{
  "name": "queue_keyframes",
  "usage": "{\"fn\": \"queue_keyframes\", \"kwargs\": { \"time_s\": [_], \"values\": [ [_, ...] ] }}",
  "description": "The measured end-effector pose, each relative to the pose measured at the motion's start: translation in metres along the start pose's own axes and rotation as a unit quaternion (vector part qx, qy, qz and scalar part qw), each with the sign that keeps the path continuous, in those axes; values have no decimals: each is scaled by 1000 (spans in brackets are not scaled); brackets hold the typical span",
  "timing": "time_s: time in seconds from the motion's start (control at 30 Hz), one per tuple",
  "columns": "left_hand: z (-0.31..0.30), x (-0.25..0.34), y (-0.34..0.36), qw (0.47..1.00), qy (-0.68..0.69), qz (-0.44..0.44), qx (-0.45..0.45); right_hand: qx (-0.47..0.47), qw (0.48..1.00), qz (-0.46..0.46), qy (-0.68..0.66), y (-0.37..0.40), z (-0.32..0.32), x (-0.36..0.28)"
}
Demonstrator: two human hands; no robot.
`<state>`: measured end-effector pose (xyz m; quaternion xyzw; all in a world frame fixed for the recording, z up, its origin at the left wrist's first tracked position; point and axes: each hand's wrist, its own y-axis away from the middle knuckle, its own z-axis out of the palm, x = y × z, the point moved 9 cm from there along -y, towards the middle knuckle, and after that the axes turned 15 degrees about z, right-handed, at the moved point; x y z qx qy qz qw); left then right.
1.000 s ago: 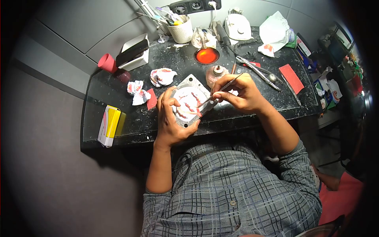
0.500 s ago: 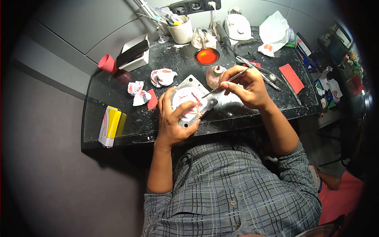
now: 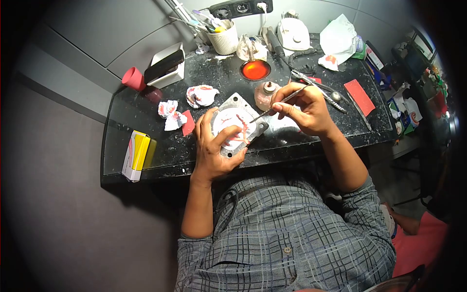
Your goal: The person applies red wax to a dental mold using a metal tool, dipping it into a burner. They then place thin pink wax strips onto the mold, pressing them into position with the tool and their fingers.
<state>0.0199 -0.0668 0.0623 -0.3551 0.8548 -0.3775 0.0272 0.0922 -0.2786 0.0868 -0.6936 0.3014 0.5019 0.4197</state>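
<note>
My left hand (image 3: 214,148) grips the near left side of a metal plate (image 3: 235,99) that carries a white plaster model (image 3: 227,116) with pink-red wax on it. Its fingers wrap the plate edge, and one finger rests over the model. Between the fingertips of my right hand (image 3: 304,109) is a thin metal carving tool (image 3: 293,94), its tip at the right edge of the model. Just behind stands a small glass burner (image 3: 265,97) with a metal cap, partly beside my right fingers.
White plaster models (image 3: 201,96) and red wax pieces lie left. Behind are a glowing orange-red dish (image 3: 255,70), a tool cup (image 3: 224,40) and a white tray (image 3: 176,75) with a phone. A yellow box (image 3: 136,155) sits left; a red wax sheet (image 3: 359,96) and metal tools lie right.
</note>
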Motion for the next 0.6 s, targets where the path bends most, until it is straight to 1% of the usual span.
{"fn": "queue_keyframes", "kwargs": {
  "time_s": [0.2, 0.4, 0.6],
  "values": [
    [0, -1, 0, 1000, 4, -2, 4, 3, 1000, -10, -1, 0, -1, -3],
    [0, -1, 0, 1000, 4, 7, 1, 3, 1000, 12, -11, 0, -3, 1],
    [0, 0, -1, 1000, 2, 1, 0, 37, 999, -1, -40, 0, -12, -1]
  ]
}}
